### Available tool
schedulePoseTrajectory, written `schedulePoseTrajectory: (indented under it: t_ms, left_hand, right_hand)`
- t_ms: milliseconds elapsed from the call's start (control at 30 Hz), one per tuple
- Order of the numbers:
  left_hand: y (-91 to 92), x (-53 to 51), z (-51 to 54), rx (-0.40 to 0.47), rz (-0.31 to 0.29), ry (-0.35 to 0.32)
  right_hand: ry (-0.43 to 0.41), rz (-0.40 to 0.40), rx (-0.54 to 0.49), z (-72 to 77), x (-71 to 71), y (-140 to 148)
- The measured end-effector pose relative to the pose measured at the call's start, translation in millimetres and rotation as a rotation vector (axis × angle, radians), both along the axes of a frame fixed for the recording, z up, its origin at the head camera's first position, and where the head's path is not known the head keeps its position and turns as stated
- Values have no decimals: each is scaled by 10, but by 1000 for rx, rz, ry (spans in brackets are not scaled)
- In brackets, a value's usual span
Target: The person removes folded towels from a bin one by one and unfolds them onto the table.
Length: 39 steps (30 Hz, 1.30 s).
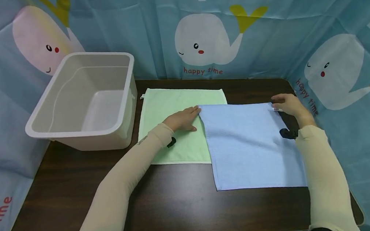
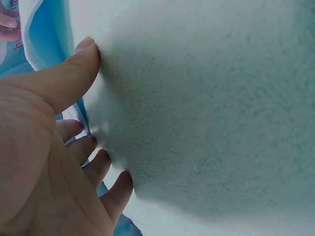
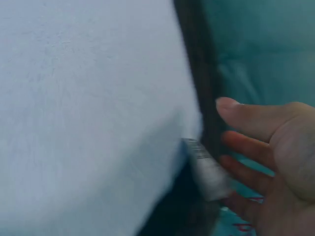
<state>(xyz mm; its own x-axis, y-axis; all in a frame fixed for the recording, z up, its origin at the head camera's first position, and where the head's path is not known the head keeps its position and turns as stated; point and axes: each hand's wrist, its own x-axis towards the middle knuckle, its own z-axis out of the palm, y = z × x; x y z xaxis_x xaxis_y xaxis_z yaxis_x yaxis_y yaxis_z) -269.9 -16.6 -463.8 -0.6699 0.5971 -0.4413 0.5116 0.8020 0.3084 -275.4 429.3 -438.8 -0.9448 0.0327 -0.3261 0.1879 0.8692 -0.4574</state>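
A light blue cloth (image 1: 250, 146) lies spread flat, its left edge overlapping a light green cloth (image 1: 174, 145). My left hand (image 1: 183, 120) reaches over the green cloth, fingertips at the blue cloth's far left corner. In the left wrist view its thumb and fingers (image 2: 118, 194) are extended against the green cloth (image 2: 211, 113). Beside the blue cloth's far right corner is my right hand (image 1: 289, 107). Its loosely bent fingers (image 3: 246, 172) stand apart from the thumb in the right wrist view, close to the cloth's white label (image 3: 206, 169).
A light grey plastic bin (image 1: 128, 105) stands at the back left of the dark wooden table (image 1: 179, 204). Blue curtains with white whales (image 1: 203, 40) hang behind the table and along both sides. A small white label (image 1: 142, 96) sticks out from the green cloth's far left corner.
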Motion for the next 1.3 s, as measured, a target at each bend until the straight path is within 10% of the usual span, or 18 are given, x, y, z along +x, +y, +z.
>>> schedulePoseTrajectory:
  t_ms: [300,767,1067,1200,1300]
  left_hand:
    - [-16,27,25,-20,-31,26]
    - [-5,74,51,11,-74,30]
    - [5,74,-2,-53,-107,115]
    - [85,279,113,-43,-176,235]
    - [177,633,299,2,-269,283]
  right_hand:
    - [39,-136,48,-255,-187,-68]
    - [295,-287,8,-141,-212,28]
    - [143,-286,83,-172,-224,-10]
    - [117,-292,89,-227,-225,7]
    - [119,-287,101,-250,-239,13]
